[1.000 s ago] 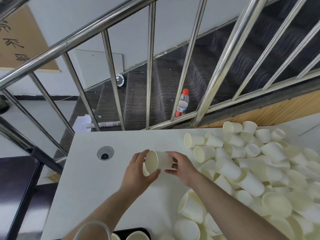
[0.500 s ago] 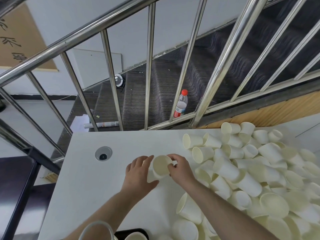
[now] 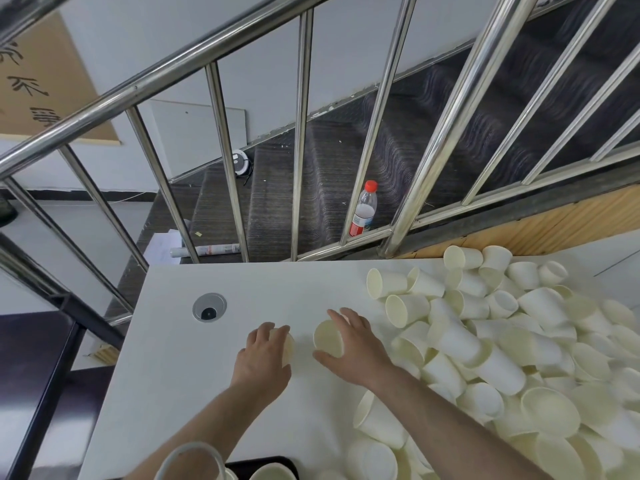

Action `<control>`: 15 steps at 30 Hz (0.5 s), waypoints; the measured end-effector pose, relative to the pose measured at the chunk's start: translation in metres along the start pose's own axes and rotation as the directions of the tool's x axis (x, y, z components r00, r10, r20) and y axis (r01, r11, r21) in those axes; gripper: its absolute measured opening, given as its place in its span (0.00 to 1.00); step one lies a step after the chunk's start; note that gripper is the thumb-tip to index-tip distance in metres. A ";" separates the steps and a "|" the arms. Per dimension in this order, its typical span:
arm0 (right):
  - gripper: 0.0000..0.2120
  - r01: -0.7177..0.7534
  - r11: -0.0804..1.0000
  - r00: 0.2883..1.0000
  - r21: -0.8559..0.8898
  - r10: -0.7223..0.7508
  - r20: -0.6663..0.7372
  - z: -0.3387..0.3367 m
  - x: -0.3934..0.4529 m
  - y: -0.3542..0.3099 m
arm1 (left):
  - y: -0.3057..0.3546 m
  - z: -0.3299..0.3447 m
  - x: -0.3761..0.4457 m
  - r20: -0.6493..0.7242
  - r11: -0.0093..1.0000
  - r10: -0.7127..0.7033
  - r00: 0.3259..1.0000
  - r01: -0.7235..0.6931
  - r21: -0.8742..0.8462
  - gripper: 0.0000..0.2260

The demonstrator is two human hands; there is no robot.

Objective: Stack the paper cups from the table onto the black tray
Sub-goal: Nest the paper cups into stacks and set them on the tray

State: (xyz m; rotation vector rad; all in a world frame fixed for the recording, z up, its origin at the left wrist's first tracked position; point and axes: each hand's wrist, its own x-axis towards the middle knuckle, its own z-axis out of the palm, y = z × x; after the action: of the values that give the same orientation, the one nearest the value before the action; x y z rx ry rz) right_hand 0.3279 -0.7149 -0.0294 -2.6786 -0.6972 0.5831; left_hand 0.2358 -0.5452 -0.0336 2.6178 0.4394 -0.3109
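Note:
My left hand (image 3: 265, 356) grips a cream paper cup (image 3: 288, 346) low over the white table (image 3: 180, 368); most of that cup is hidden under the fingers. A little to its right my right hand (image 3: 353, 344) holds a second paper cup (image 3: 328, 338), mouth facing me. The two cups are apart. A big heap of paper cups (image 3: 502, 348) covers the table's right half. The black tray (image 3: 277, 463) shows only as a sliver at the bottom edge, with cup rims (image 3: 273, 472) in it.
A grey cable grommet (image 3: 209, 306) sits in the table to the left of my hands. Steel railing bars (image 3: 301, 133) stand behind the table's far edge, with stairs and a plastic bottle (image 3: 363, 209) beyond. A dark bench (image 3: 31, 368) lies at the left.
The two nested cups have come apart: my left hand has drawn one to the left, my right hand keeps the other. Both hands have dropped closer to the table.

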 end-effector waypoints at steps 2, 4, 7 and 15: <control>0.38 0.056 0.997 0.996 -0.048 -0.053 0.067 0.003 0.000 -0.003 | 0.000 -0.001 -0.003 -0.014 1.000 0.003 1.000 -0.004 -0.009 0.29; 0.35 0.084 0.994 0.995 -0.076 -0.079 0.068 0.005 0.001 -0.005 | 0.001 -0.004 -0.007 -0.031 1.000 0.007 0.999 -0.007 -0.016 0.29; 0.33 0.086 0.996 0.996 -0.038 -0.086 0.005 0.007 -0.003 -0.009 | -0.001 -0.009 -0.015 -0.069 0.999 0.016 0.997 -0.018 -0.038 0.30; 0.33 0.126 0.991 0.986 0.041 -0.120 -0.113 0.000 -0.035 -0.043 | -0.018 -0.029 -0.058 -0.168 0.983 0.055 0.984 -0.083 -0.161 0.31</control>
State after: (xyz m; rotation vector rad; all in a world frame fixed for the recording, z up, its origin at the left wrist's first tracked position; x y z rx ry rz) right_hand 0.2835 -0.6971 -0.0019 -2.5788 -0.8000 0.4109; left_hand 0.1798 -0.5305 0.0009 2.4952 0.4088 -0.0337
